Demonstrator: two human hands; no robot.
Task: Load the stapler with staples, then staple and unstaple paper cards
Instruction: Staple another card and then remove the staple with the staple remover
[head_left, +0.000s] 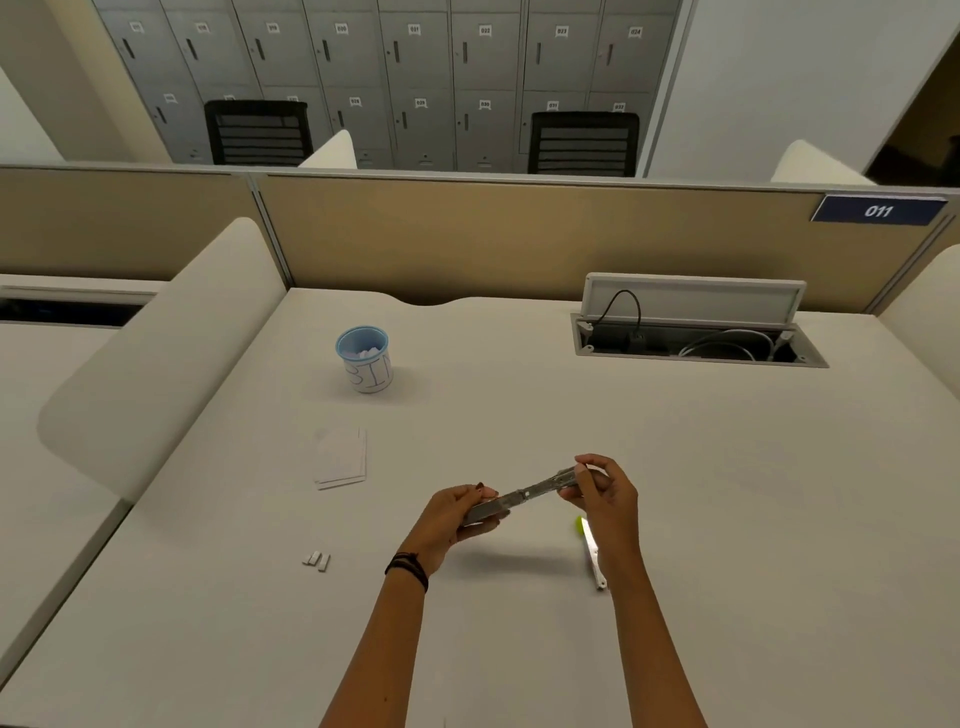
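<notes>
A metal stapler (524, 492) is held above the white desk (519, 597), spread open lengthwise between both hands. My left hand (457, 519) grips its near left end. My right hand (605, 493) pinches its far right end. Beneath my right wrist, a silver stapler part with a green tip (591, 551) lies on the desk. A small stack of white paper cards (340, 460) lies to the left, apart from the hands. Two short staple strips (317, 560) rest nearer the front left.
A blue-rimmed white cup marked BIN (366, 358) stands at the back left with paper bits inside. An open cable tray (696, 338) with cords is set in the desk at the back right. Beige partitions (467, 234) close off the desk's far side.
</notes>
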